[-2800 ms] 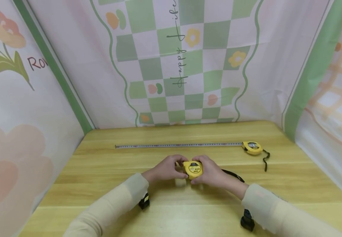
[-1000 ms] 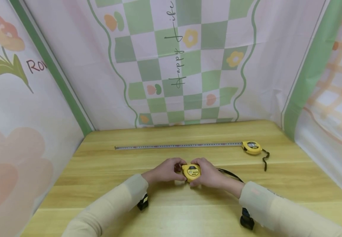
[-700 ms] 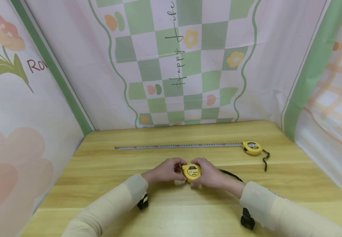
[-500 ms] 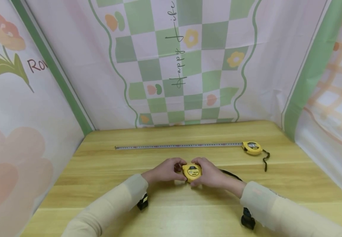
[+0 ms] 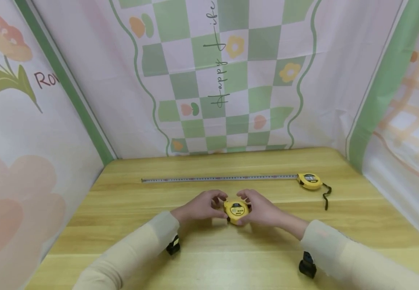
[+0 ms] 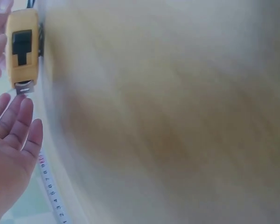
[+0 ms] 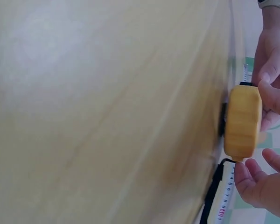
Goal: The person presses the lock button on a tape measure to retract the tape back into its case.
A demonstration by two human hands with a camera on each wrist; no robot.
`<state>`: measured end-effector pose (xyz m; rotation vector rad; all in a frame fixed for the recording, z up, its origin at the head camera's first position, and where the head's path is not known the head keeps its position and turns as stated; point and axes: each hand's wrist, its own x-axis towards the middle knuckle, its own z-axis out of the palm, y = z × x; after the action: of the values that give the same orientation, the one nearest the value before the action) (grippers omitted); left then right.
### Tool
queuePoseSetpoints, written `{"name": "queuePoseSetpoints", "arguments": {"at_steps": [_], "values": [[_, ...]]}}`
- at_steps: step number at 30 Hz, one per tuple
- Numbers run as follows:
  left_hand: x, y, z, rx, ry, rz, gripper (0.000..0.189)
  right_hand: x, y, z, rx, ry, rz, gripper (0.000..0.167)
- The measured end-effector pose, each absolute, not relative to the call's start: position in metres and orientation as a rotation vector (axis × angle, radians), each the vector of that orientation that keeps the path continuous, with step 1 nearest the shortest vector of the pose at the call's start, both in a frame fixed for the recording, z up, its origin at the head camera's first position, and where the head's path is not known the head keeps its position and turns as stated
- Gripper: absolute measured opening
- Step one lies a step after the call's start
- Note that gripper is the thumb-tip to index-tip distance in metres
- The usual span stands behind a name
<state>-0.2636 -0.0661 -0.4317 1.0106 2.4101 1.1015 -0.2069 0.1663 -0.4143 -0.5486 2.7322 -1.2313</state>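
A yellow tape measure (image 5: 237,211) lies label up between my hands, its blade drawn in so that just the metal hook (image 6: 24,87) shows. To its left is my left hand (image 5: 205,206), fingers loosely bent and the fingertips close to the hook; whether they touch it I cannot tell. My right hand (image 5: 264,209) is at the right side, thumb by the case's near edge and the other fingers held off it. A black strap (image 7: 213,191) trails from this case in the right wrist view. Farther back lies a second yellow tape measure (image 5: 309,181).
The second tape measure's blade (image 5: 218,178) stretches left across the wooden table (image 5: 209,262), and its dark cord (image 5: 326,196) hangs toward the near side. Patterned fabric (image 5: 227,80) encloses the back and sides. Black wrist cameras sit below both cuffs.
My right hand's fingers have come off the tape measure's case and spread away to the right. My left fingers have lifted a little. The second tape measure has stayed put.
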Motion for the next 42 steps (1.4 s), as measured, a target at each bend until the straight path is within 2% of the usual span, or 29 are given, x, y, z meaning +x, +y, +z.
{"name": "queuePoseSetpoints", "arguments": {"at_steps": [10, 23, 42], "values": [[-0.264, -0.084, -0.419, 0.985, 2.472, 1.167, 0.066, -0.207, 0.183, -0.395, -0.591, 2.731, -1.211, 0.076], [-0.277, -0.129, -0.413, 0.918, 2.539, 1.338, 0.053, -0.208, 0.217, -0.381, -0.658, 2.881, -1.117, 0.068], [-0.298, -0.211, -0.411, 0.56, 2.757, 1.366, 0.052, -0.211, 0.29, -0.37, -0.563, 3.053, -1.013, 0.066]]}}
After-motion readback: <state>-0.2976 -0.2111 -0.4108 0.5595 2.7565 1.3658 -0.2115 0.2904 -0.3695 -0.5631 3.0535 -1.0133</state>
